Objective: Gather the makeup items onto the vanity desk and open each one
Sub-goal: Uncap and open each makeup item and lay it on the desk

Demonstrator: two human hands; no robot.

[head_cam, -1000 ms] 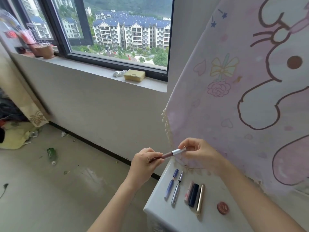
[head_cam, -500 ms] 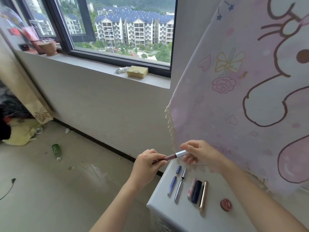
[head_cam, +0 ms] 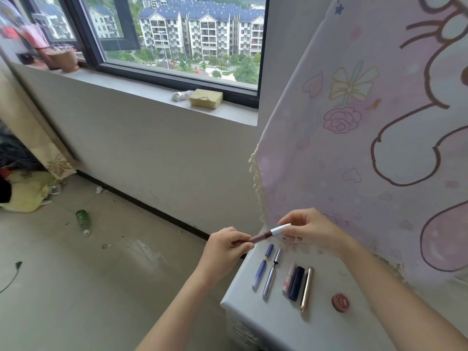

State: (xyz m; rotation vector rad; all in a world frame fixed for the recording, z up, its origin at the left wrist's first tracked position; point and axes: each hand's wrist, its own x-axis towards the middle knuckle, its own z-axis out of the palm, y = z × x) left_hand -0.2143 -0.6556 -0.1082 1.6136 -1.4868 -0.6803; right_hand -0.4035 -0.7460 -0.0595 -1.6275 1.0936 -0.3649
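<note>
Both hands hold one slim lip gloss tube point(head_cam: 263, 235) above the far left corner of the white vanity desk point(head_cam: 273, 323). My left hand point(head_cam: 225, 249) grips its dark brown body, and my right hand point(head_cam: 307, 228) pinches its white cap; cap and body still look joined. On the desk lie a blue pen-like tube point(head_cam: 260, 272) with its blue cap point(head_cam: 269, 250) off, a silver-blue liner point(head_cam: 271, 273), a pink lipstick point(head_cam: 289, 277), a navy tube point(head_cam: 296, 283), a gold tube point(head_cam: 307, 288) and a small round reddish pot point(head_cam: 341, 302).
A pink cartoon-print cloth point(head_cam: 367, 138) hangs behind the desk on the right. A sponge point(head_cam: 206, 98) lies on the windowsill and a pot point(head_cam: 63, 58) stands at its left end. On the floor lie a green bottle point(head_cam: 83, 220) and a yellow bag point(head_cam: 25, 191).
Both hands and the tube have sunk slightly toward the desk as the view shifted. The grip on cap and body is the same.
</note>
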